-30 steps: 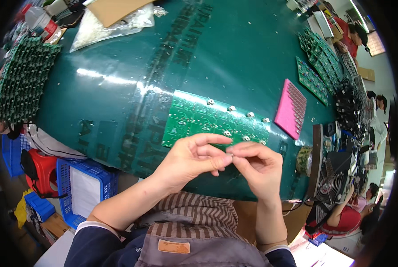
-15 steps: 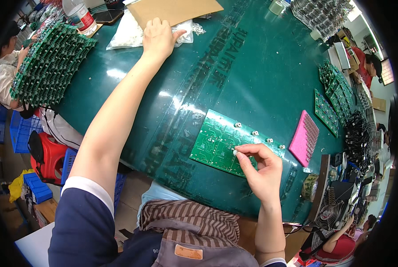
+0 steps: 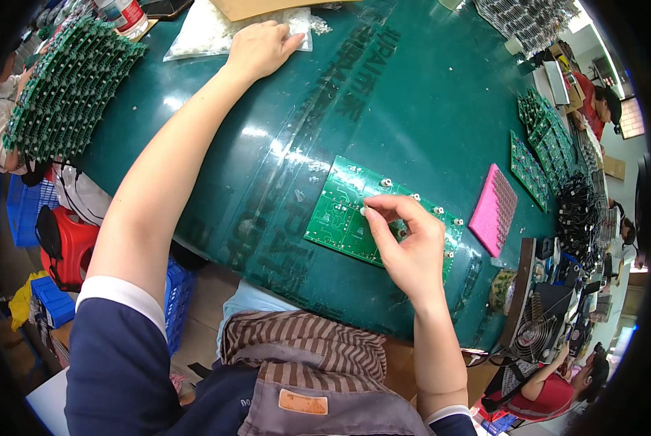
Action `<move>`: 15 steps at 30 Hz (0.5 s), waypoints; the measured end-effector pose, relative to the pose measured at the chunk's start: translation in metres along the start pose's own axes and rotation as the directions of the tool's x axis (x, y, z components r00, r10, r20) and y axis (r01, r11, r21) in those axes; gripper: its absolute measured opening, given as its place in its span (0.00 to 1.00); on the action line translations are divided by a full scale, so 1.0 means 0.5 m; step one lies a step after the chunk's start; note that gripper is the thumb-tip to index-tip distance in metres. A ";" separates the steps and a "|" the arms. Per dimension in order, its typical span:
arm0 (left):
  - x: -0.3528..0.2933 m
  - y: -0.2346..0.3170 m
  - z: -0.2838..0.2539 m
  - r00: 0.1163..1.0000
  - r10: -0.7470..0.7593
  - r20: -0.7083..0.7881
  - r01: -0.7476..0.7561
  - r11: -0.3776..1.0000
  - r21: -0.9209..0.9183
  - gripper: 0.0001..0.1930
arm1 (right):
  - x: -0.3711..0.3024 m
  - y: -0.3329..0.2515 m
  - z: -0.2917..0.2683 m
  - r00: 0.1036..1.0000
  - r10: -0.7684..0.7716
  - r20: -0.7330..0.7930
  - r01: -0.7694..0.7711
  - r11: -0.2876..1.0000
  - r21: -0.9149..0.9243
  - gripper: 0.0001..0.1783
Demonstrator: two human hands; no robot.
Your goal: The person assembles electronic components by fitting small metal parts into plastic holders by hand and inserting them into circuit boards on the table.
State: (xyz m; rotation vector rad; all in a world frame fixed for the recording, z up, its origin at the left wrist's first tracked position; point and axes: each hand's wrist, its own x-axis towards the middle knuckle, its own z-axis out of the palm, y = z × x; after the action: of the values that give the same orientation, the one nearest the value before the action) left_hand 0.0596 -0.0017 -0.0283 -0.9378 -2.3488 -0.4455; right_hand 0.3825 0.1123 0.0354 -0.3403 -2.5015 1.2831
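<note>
While left hand touches bag — right pinches part.

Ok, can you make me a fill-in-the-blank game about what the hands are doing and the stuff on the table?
1. The ____ hand is at the plastic bag.
2. The right hand pinches a small white piece over the circuit board, which is coloured ____.
3. The block with rows of small parts is coloured ____.
4. The block lies to the ____ of the circuit board.

Missing words: left; green; pink; right.
</note>
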 end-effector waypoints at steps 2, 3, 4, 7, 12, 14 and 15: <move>0.004 0.002 -0.011 0.997 0.075 0.024 -0.074 0.996 -0.050 0.23 | 0.007 0.002 0.005 1.000 -0.019 -0.009 0.018 0.999 -0.036 0.06; 0.007 0.008 -0.019 0.997 0.072 0.025 -0.071 0.996 -0.052 0.23 | 0.011 0.004 0.007 0.999 -0.035 -0.024 0.034 0.997 -0.071 0.05; 0.013 0.014 -0.027 0.990 0.005 0.141 0.003 0.998 -0.056 0.23 | 0.019 0.005 0.008 0.999 -0.035 -0.021 0.033 0.997 -0.074 0.05; 0.016 0.014 -0.029 0.970 -0.100 0.222 0.119 0.990 -0.078 0.27 | 0.046 0.006 0.012 0.990 -0.114 -0.082 0.104 0.988 -0.113 0.04; 0.066 -0.020 -0.018 0.907 -0.168 0.385 0.242 0.958 -0.152 0.32 | 0.093 -0.001 0.022 0.995 -0.081 -0.059 0.071 0.985 -0.155 0.04; 0.093 -0.050 -0.003 0.856 -0.167 0.490 0.282 0.944 -0.170 0.32 | 0.105 0.002 0.026 0.999 -0.032 -0.001 0.031 0.978 -0.205 0.05; 0.104 -0.058 0.001 0.795 -0.153 0.588 0.319 0.928 -0.190 0.33 | 0.109 0.005 0.026 0.999 -0.032 0.001 0.032 0.978 -0.206 0.05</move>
State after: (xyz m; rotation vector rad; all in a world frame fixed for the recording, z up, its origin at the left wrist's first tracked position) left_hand 0.0081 0.0053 0.0004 -1.0044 -3.0329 -0.6955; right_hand 0.3274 0.1227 0.0352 -0.3465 -2.6327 1.0123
